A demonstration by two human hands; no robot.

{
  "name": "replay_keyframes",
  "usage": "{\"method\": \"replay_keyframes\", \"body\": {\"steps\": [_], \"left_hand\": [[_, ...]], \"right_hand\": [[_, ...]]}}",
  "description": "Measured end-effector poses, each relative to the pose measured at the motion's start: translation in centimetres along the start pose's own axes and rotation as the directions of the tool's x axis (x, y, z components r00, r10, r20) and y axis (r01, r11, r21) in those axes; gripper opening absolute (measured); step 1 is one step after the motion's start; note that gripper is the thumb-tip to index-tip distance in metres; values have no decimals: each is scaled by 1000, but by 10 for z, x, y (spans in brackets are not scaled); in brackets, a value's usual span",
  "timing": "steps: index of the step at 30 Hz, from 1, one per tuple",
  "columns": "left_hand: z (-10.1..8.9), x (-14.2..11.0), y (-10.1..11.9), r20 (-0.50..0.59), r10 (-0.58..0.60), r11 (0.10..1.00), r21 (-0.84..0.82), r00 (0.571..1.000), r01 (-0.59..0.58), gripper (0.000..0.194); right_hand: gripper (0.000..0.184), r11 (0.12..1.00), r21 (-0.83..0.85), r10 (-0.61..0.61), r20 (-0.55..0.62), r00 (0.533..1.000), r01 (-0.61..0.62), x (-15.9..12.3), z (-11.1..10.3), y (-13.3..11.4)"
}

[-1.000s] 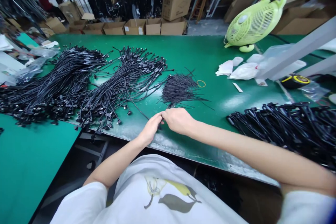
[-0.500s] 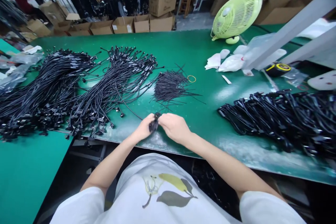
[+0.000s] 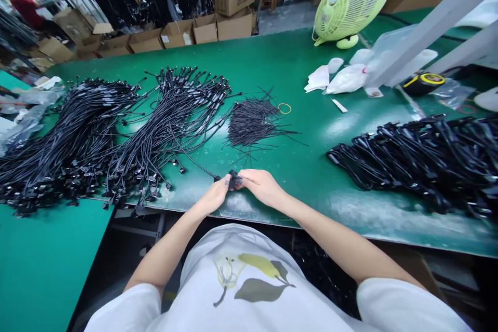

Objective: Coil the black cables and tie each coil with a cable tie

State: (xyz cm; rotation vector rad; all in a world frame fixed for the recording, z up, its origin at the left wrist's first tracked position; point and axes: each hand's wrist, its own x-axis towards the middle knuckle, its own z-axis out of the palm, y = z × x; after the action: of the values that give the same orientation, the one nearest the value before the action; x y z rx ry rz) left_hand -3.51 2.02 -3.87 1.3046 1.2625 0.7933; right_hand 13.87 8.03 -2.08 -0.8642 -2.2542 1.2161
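Note:
My left hand (image 3: 216, 194) and my right hand (image 3: 263, 187) meet at the table's front edge, both closed on a small black cable bundle (image 3: 234, 180). Fingers cover much of the bundle, so its exact fold cannot be made out. Just past my hands lies a loose pile of short, thin black ties (image 3: 251, 122). To the left, long black cables (image 3: 171, 114) with plugs on their ends spread in a heap, with another heap of cables (image 3: 78, 129) beside it. Folded black cable bundles (image 3: 424, 161) are lined up on the right.
A yellow rubber band (image 3: 284, 108) lies beside the ties. Farther back on the green table (image 3: 272, 62) stand a green fan (image 3: 352, 2), white crumpled wrappings (image 3: 346, 79) and a tape measure (image 3: 424, 83). A grey post (image 3: 428, 26) slants over the right side. Cardboard boxes (image 3: 177, 33) line the far edge.
The black bundle has turned between my fingers, and my hands sit slightly differently around it. The whole view has shifted a little. The heaps and ties lie as before.

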Motion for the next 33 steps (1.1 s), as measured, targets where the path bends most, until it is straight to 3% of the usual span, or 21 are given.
{"method": "replay_keyframes", "body": {"steps": [3, 6, 10, 14, 18, 20, 22, 25, 27, 29, 30, 31, 32, 33], "left_hand": [[4, 3, -5, -20, -125, 960, -255, 992, 116, 64], [13, 1, 3, 20, -95, 912, -400, 995, 95, 59], [20, 1, 17, -86, 44, 971, -231, 995, -63, 44], [17, 9, 22, -117, 60, 997, -36, 991, -65, 35], [19, 13, 19, -152, 112, 982, 168, 982, -86, 24], [22, 12, 14, -113, 162, 949, 291, 980, -123, 21], [25, 12, 8, -35, 233, 873, 448, 972, -193, 19], [29, 16, 1, 80, 303, 747, 599, 950, -288, 18], [30, 18, 0, 133, 339, 699, 627, 932, -343, 26], [26, 19, 3, 117, 380, 677, 641, 918, -362, 53], [22, 19, 4, 86, 389, 681, 643, 917, -349, 62], [16, 20, 5, 52, 381, 694, 644, 923, -323, 65], [10, 22, 5, 26, 362, 708, 642, 932, -293, 63], [4, 23, 4, 11, 340, 718, 643, 940, -268, 58]], "right_hand": [[28, 992, -114, -45, 48, 998, 50, -3, 6, -2], [26, 892, -451, -32, -5, 999, 26, -10, 11, -1], [27, 660, -752, -158, -133, 978, 4, -22, 9, -9], [23, 594, -801, -355, -186, 916, 68, -33, -4, -21], [28, 511, -831, -519, -93, 850, 221, -34, -11, -21], [28, 508, -834, -448, -42, 893, 215, -33, -10, -15], [27, 547, -819, -298, 2, 954, 173, -33, -8, -9], [37, 594, -791, -133, 83, 988, 147, -39, -9, 0], [44, 611, -787, -51, 61, 997, 80, -47, -20, 7], [45, 622, -778, 56, -73, 996, -92, -64, -50, 17], [40, 613, -758, 104, -204, 973, -224, -76, -72, 22], [35, 594, -713, 137, -367, 920, -373, -92, -98, 28], [33, 565, -635, 139, -557, 819, -528, -110, -126, 32], [35, 533, -528, 101, -736, 669, -661, -129, -154, 35]]}}
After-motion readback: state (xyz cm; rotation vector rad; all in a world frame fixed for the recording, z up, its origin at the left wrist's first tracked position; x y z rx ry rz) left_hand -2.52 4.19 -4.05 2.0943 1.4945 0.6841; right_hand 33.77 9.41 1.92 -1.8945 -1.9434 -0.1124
